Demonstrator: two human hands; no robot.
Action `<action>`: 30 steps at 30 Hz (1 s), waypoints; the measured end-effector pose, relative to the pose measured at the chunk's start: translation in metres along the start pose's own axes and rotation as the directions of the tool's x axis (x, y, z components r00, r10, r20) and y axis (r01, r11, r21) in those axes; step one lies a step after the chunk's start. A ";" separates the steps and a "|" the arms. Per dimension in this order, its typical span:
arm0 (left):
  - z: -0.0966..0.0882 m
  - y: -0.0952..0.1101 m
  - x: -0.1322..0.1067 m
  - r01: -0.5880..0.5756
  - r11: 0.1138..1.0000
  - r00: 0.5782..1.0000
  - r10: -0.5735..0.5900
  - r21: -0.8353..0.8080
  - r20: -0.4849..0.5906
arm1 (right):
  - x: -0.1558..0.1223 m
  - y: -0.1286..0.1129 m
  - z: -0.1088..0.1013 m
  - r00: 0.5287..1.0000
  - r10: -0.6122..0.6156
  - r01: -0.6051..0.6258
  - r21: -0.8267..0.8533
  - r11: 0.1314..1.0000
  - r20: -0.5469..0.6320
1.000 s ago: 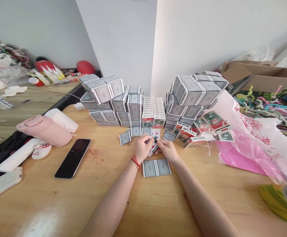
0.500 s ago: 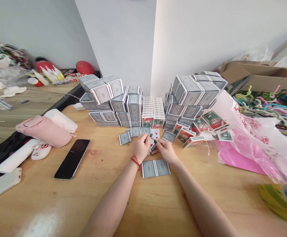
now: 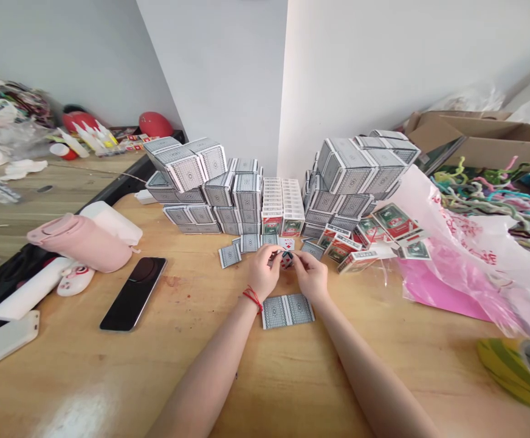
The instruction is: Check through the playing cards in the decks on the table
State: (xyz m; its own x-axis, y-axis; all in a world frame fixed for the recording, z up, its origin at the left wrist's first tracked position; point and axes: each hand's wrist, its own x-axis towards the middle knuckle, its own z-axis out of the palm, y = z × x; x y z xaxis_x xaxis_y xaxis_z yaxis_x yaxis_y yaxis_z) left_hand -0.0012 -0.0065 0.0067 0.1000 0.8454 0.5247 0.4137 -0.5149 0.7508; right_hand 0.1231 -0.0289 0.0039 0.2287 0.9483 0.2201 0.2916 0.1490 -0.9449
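Both hands meet over the middle of the table, pinching one small playing card (image 3: 285,261) whose red-marked face shows between the fingers. My left hand (image 3: 265,271), with a red string at the wrist, grips its left side. My right hand (image 3: 309,275) has its thumb and fingertips closed on the right side. Just beyond lies a face-up card (image 3: 287,244) with red diamonds. Face-down cards (image 3: 250,243) lie to the left of it, and another card (image 3: 313,250) is to the right. Nearer me, two patterned cards (image 3: 287,311) lie side by side, backs up.
Stacked blocks of folded cards stand at the back left (image 3: 192,170) and back right (image 3: 360,170), with card boxes (image 3: 283,207) between them. Loose card boxes (image 3: 351,249) lie right. A phone (image 3: 132,295) and pink pouch (image 3: 82,243) are left; green-yellow tape (image 3: 497,365) is at right.
The card between my hands has turned and now sits higher and more compact between the fingertips. My right hand has shifted slightly right. The things on the table stay in place.
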 end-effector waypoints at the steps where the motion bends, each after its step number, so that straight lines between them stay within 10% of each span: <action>1: 0.001 0.000 0.000 0.003 1.000 1.000 -0.003 -0.005 -0.008 | -0.001 -0.001 0.000 1.000 -0.006 0.006 0.010 1.000 -0.014; 30: 0.004 0.000 -0.010 -0.154 0.985 0.987 0.156 0.074 -0.023 | 0.005 0.004 -0.008 0.985 -0.066 0.039 -0.169 0.985 -0.157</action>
State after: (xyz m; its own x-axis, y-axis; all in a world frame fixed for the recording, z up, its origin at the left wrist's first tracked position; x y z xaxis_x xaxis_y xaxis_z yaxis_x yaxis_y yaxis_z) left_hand 0.0018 -0.0139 -0.0002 0.1424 0.7511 0.6447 0.4592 -0.6271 0.6292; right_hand 0.1324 -0.0261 0.0031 0.3518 0.8807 0.3173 0.4528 0.1366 -0.8811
